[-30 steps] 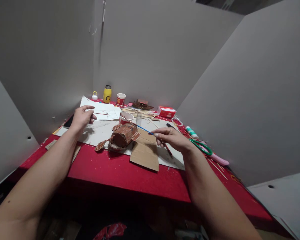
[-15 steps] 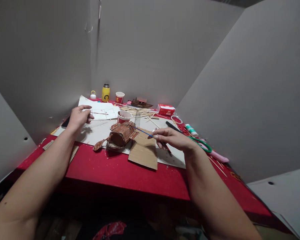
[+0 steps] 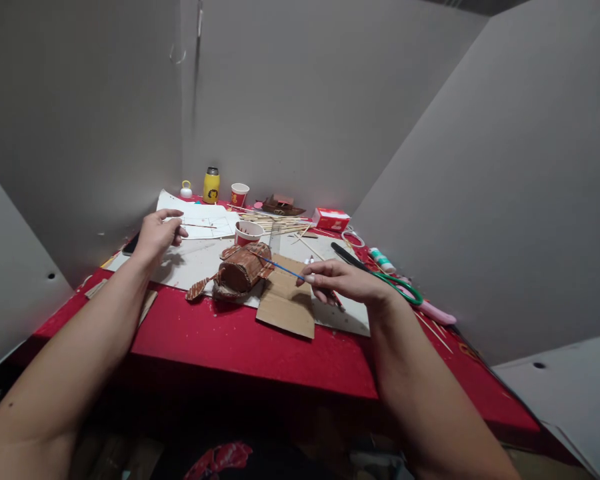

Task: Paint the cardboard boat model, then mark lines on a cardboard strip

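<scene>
My right hand (image 3: 341, 281) pinches a thin blue-handled brush (image 3: 283, 268) whose tip reaches the brown cardboard model (image 3: 241, 270) on the red table (image 3: 260, 350). The model is barrel-shaped with small wings and sits on white paper (image 3: 195, 261). My left hand (image 3: 156, 233) hovers at the left over the paper, holding a thin stick (image 3: 200, 227) between thumb and fingers. A flat cardboard piece (image 3: 286, 303) lies under my right hand. A red-and-white paper cup (image 3: 249, 233) stands just behind the model.
Green-handled scissors (image 3: 397, 285), a glue tube (image 3: 381, 260), a pink tool (image 3: 436, 312) and a red box (image 3: 331, 219) lie at the right. A yellow bottle (image 3: 211, 186), a second cup (image 3: 239, 195) and several wooden sticks (image 3: 273, 223) are at the back. Grey partition walls enclose the table.
The right hand with the brush has drawn slightly toward the model, tip now lower on it. The view shifted a little; the left hand stays nearly still.
</scene>
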Available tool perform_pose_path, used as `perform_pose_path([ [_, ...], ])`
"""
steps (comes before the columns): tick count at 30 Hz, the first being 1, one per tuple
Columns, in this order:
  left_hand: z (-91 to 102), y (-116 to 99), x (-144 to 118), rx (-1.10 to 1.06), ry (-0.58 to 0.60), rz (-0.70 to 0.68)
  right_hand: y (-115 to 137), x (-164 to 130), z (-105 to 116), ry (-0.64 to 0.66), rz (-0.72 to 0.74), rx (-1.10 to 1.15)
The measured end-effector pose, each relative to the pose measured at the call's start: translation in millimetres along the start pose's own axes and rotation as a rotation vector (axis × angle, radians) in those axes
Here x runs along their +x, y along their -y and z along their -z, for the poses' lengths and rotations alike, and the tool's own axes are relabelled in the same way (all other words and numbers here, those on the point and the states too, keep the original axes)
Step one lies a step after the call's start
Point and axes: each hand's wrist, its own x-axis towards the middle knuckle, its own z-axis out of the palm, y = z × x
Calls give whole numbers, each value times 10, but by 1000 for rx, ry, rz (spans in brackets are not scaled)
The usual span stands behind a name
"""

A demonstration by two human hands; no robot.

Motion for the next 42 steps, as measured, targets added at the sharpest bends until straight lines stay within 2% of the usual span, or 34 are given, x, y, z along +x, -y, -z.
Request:
perform_pose_path([
  [4, 6, 12, 10, 6, 3, -10, -21, 5, 7, -31, 0, 11],
  [9, 1, 16, 21, -2, -2, 0, -12, 16, -13, 5, -22, 5],
  [20, -1, 26, 22, -6, 2, -9, -36, 4, 19, -91, 1, 18],
  [35, -4, 36, 36, 8, 3, -15, -42, 60, 15, -105, -40, -48],
  [39, -5, 31, 30, 8, 2, -6, -28, 54, 16, -68, -71, -79],
  [42, -5, 31, 31, 5, -2, -7, -32, 56, 18, -109, -63, -96],
])
